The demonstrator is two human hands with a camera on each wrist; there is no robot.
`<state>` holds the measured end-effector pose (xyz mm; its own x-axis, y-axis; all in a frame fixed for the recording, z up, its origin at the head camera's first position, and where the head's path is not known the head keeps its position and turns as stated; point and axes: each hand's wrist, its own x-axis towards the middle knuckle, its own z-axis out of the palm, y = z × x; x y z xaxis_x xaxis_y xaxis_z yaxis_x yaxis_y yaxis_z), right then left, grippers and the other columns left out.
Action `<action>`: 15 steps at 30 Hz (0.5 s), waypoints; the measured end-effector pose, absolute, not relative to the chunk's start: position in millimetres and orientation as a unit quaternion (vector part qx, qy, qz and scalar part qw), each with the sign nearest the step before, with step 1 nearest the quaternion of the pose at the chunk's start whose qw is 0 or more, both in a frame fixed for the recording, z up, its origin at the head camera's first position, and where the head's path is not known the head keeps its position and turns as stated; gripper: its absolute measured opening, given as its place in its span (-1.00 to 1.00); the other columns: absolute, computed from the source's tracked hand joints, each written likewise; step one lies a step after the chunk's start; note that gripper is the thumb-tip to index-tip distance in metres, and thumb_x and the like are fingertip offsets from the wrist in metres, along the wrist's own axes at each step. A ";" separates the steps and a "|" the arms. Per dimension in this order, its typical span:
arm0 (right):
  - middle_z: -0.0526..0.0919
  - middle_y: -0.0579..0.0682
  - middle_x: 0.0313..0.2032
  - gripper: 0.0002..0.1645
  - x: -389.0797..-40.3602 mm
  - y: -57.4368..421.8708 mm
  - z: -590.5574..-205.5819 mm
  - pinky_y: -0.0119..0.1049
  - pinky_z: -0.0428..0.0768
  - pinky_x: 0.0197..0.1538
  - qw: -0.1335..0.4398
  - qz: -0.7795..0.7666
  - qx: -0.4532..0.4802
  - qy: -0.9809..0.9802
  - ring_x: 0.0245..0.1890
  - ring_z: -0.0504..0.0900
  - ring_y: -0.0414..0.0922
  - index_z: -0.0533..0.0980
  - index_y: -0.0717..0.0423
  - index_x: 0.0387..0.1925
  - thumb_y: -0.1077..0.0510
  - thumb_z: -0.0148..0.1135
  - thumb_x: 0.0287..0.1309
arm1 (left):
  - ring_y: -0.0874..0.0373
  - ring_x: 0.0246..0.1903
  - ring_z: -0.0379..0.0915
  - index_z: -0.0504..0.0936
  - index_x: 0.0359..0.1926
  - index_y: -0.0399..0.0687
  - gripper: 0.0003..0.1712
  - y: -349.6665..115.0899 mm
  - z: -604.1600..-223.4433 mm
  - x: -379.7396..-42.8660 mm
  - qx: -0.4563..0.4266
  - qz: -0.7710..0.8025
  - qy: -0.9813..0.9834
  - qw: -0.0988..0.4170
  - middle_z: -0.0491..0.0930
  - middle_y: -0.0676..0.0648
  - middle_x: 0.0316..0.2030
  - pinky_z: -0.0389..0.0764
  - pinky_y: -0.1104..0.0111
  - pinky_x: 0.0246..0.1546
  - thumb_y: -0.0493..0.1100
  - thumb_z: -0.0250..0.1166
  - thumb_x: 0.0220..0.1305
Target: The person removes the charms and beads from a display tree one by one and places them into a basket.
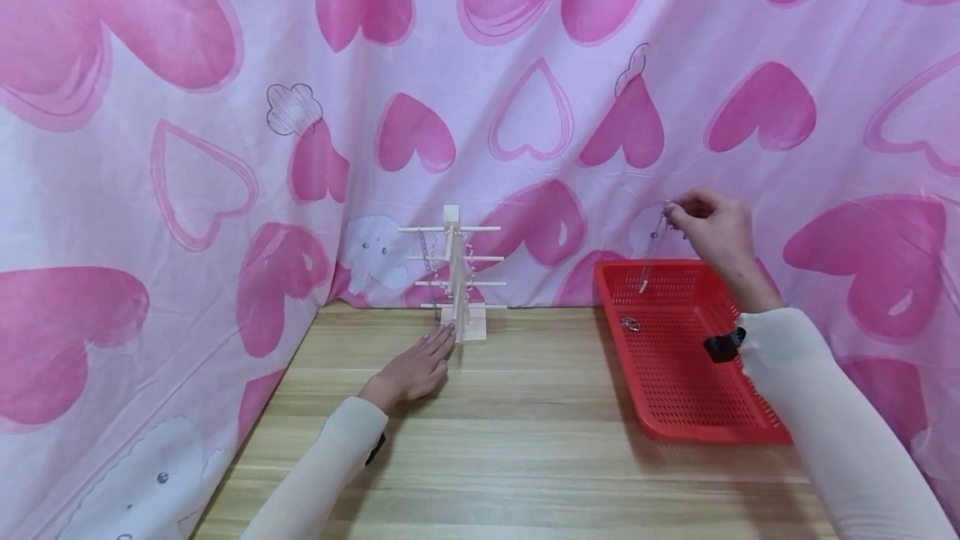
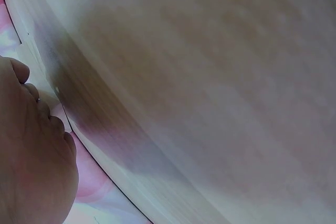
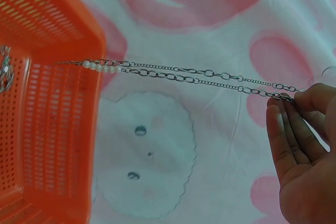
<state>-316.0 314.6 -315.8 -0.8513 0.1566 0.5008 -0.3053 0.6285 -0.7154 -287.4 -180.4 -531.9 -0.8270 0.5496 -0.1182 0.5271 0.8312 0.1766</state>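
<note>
I have the right hand pinching a chain necklace, its lower end over the red basket; the left hand, fingers straight, touches the wooden stand. This looks like lifting-out; next probably calls for a peg.

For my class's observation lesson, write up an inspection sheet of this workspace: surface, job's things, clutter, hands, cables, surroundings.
Surface: pale wood-grain table.
Job's things: pale wooden stand with thin crossbars, hung with a grey metal chain and a pale beaded strand; red perforated plastic basket holding a small silvery jewellery piece; silvery chain necklace with round white beads.
Clutter: nothing seen.
Left hand: fingers extended at the stand's base.
Right hand: pinches the necklace, which dangles over the basket.
Cables: nothing seen.
Surroundings: pink-and-white heart-print fabric behind and at both sides.
</note>
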 end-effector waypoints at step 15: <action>0.55 -0.60 -0.41 -0.58 -321.6 349.0 -334.3 -0.72 0.52 -0.28 0.247 0.399 -0.005 -0.883 -0.36 0.59 -0.53 0.70 0.14 0.05 -0.11 0.30 0.46 | -0.08 0.73 -0.28 -0.10 0.72 -0.19 -0.29 -182.8 -533.9 -288.6 0.291 0.083 0.950 0.078 -0.21 -0.14 0.74 -0.01 0.02 0.72 -0.05 -0.27 0.71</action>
